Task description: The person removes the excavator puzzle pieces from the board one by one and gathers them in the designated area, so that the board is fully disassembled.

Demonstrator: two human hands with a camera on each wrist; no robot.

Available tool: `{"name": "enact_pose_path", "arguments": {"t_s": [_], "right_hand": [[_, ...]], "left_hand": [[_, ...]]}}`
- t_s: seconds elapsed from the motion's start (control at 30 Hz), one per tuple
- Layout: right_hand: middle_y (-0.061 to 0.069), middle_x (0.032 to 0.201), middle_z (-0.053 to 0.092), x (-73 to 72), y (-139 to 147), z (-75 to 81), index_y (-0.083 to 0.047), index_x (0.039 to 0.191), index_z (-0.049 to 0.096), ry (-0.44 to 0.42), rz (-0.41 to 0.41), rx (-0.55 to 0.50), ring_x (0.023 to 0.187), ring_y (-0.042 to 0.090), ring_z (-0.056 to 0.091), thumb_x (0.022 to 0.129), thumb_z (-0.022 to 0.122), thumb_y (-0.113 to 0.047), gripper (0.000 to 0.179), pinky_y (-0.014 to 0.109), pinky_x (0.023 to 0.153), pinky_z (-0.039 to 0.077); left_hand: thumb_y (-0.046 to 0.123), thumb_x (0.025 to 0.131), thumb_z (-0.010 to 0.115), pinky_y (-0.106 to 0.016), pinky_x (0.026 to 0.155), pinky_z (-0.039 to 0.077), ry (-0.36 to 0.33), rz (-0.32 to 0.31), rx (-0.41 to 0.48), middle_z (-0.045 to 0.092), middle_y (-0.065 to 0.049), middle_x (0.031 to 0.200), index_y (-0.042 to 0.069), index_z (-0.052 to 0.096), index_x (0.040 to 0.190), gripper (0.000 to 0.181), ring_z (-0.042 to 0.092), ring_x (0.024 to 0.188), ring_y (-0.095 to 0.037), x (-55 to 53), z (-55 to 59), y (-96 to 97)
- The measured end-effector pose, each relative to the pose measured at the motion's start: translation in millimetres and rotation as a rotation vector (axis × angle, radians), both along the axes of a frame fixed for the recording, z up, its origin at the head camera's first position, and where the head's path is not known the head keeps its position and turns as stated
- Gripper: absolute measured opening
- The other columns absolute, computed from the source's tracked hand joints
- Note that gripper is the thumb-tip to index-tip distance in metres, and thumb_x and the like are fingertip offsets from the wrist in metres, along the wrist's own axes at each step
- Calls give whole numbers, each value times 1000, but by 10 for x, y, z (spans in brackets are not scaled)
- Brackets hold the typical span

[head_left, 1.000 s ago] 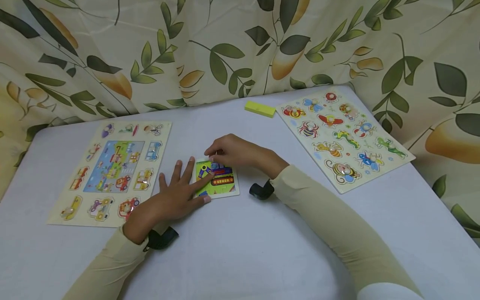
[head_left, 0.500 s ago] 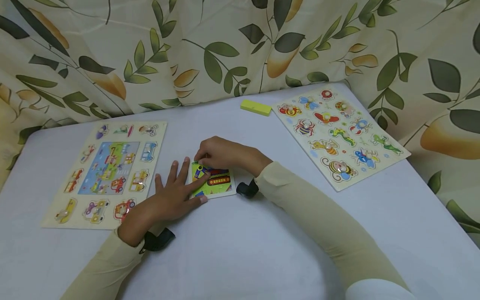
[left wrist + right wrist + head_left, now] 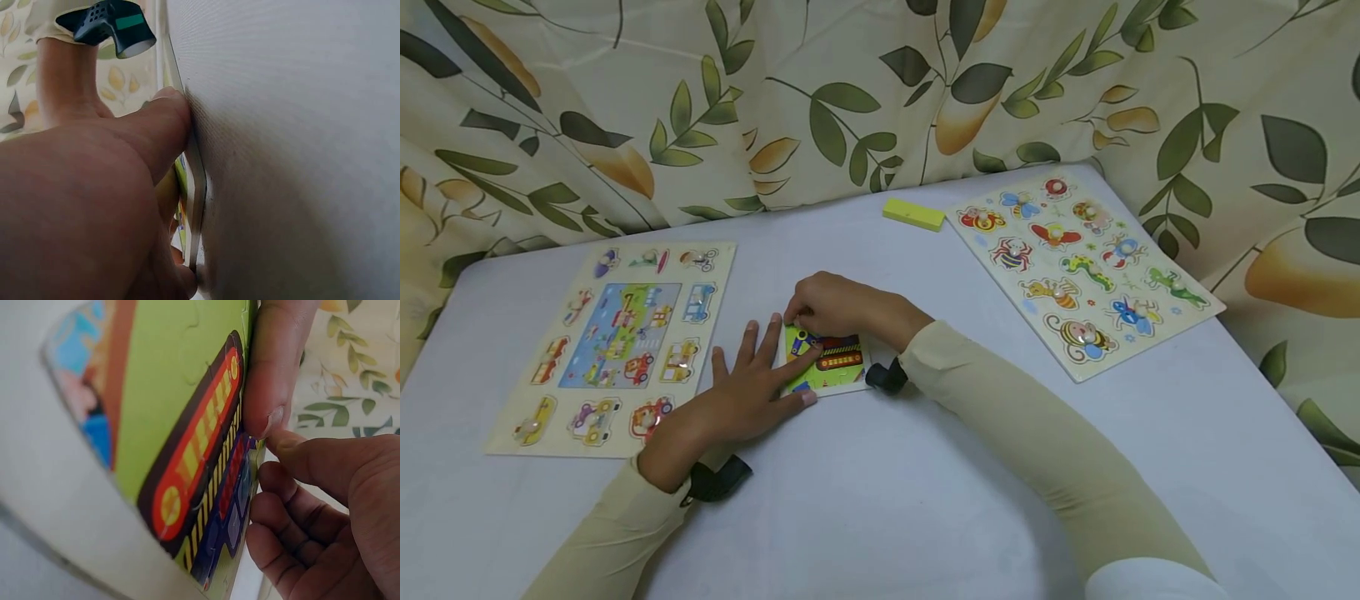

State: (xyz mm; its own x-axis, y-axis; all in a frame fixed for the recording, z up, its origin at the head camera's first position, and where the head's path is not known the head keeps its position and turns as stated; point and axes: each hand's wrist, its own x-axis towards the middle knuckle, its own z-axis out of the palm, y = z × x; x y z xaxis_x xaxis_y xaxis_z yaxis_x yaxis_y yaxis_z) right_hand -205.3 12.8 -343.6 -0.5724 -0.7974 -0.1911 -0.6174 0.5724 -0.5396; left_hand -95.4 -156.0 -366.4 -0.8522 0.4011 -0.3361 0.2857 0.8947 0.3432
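Note:
A small jigsaw puzzle (image 3: 839, 360) in a pale frame lies mid-table, with a red and black track and yellow wheels on green. My left hand (image 3: 747, 392) rests spread, its index finger reaching across the picture and its thumb at the near edge. In the left wrist view, the left thumb (image 3: 164, 115) lies against the board's pale edge (image 3: 196, 200). My right hand (image 3: 838, 307) is at the puzzle's far left corner, fingers bent. In the right wrist view the right thumb (image 3: 312, 459) meets the left index finger (image 3: 270, 369); whether a piece is pinched there is hidden.
A vehicle peg puzzle board (image 3: 617, 433) lies to the left, partly under the left wrist. An insect peg puzzle board (image 3: 1037, 329) is at the right. A yellow block (image 3: 913, 214) sits near the back edge, before a leaf-print curtain (image 3: 820, 50).
My right hand has slid left along the puzzle's far edge to its far left corner. The left hand stays on the puzzle. The head view has shifted slightly.

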Motion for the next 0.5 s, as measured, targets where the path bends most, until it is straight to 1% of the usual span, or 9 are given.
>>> {"name": "enact_pose_path", "arguments": {"t_s": [0.17, 0.33, 0.5], "right_hand": [[1, 110, 66, 3, 9, 19, -10, 117, 72, -16, -35, 7, 91, 10, 56, 98, 56, -13, 24, 21, 80, 45], [2, 108, 67, 5, -5, 30, -8, 113, 73, -28, -27, -4, 91, 10, 58, 98, 56, -10, 23, 21, 81, 46], [2, 105, 69, 4, -23, 25, -7, 112, 73, -25, -23, -4, 89, 9, 59, 98, 55, -10, 23, 21, 80, 47]], "left_hand": [[54, 96, 52, -75, 99, -9, 0, 0, 2, -13, -14, 161, 35, 30, 153, 64, -19, 142, -43, 4, 6, 9], [54, 96, 52, -75, 99, -9, -5, 3, -2, -13, -15, 161, 35, 30, 153, 64, -19, 142, -43, 9, 14, 13], [54, 96, 52, -75, 98, -9, -7, 5, -2, -13, -16, 160, 34, 31, 153, 64, -19, 142, -43, 12, 19, 20]]}}
